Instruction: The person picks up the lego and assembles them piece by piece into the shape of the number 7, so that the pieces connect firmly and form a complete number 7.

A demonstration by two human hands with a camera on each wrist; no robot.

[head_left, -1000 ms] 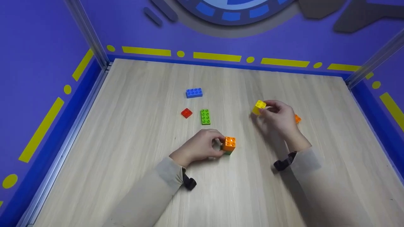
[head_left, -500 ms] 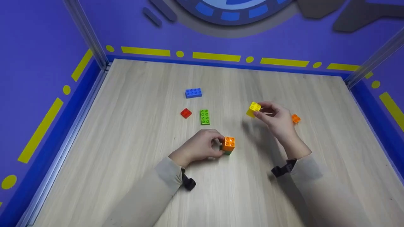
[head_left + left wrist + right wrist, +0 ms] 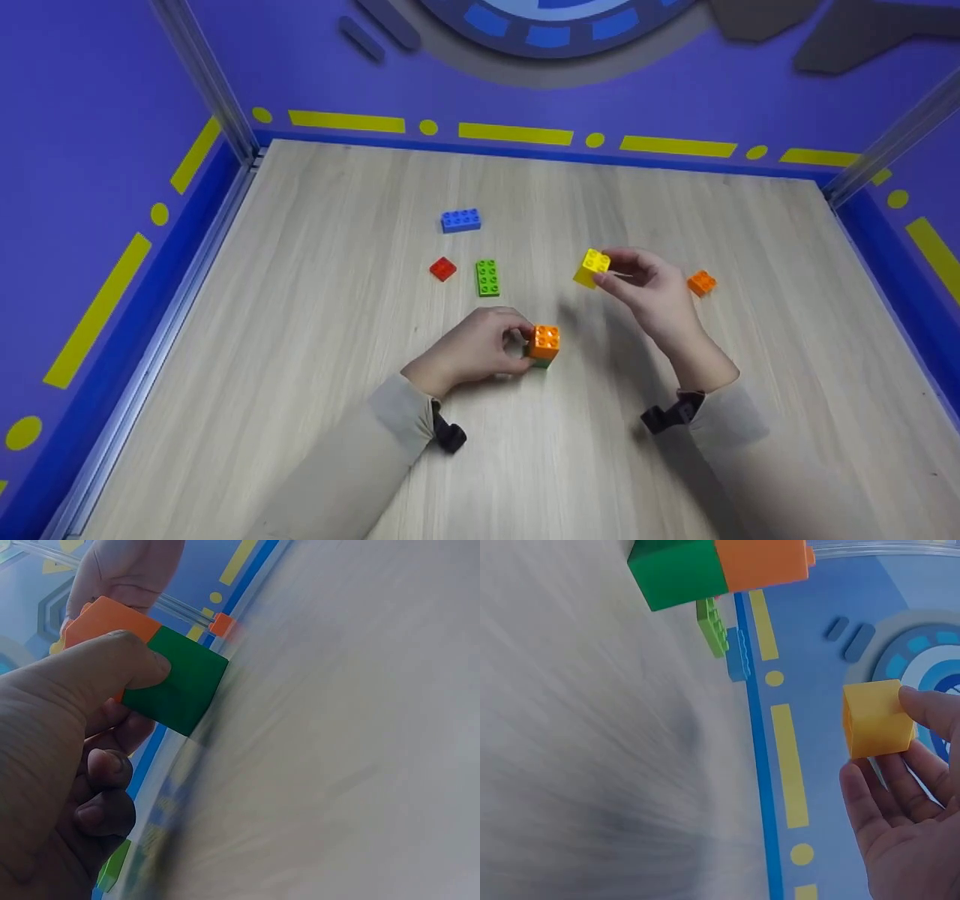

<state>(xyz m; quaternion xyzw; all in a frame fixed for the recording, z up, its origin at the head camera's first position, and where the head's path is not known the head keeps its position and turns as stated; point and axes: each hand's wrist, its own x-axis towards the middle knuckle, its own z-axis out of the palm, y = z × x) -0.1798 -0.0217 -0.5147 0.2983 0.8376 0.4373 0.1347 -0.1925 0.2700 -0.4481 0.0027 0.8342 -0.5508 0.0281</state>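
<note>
On the table stands a two-block stack, an orange block (image 3: 545, 341) on top of a dark green block (image 3: 180, 679). My left hand (image 3: 480, 349) holds this stack from its left side, the thumb lying across both blocks in the left wrist view. A yellow block (image 3: 592, 268) is pinched between the thumb and fingers of my right hand (image 3: 656, 296). It is raised above the table, behind and to the right of the stack, apart from it. In the right wrist view the yellow block (image 3: 877, 718) shows its smooth sides.
A lime green block (image 3: 487, 278), a small red block (image 3: 442, 269) and a blue block (image 3: 460, 220) lie behind my left hand. Another orange block (image 3: 702, 283) lies right of my right hand. Purple walls (image 3: 525, 97) bound the table (image 3: 337, 247) at the back and sides.
My right hand has moved left and slightly nearer with the yellow block, uncovering the orange block at the right. My left hand and the stack have stayed in place.
</note>
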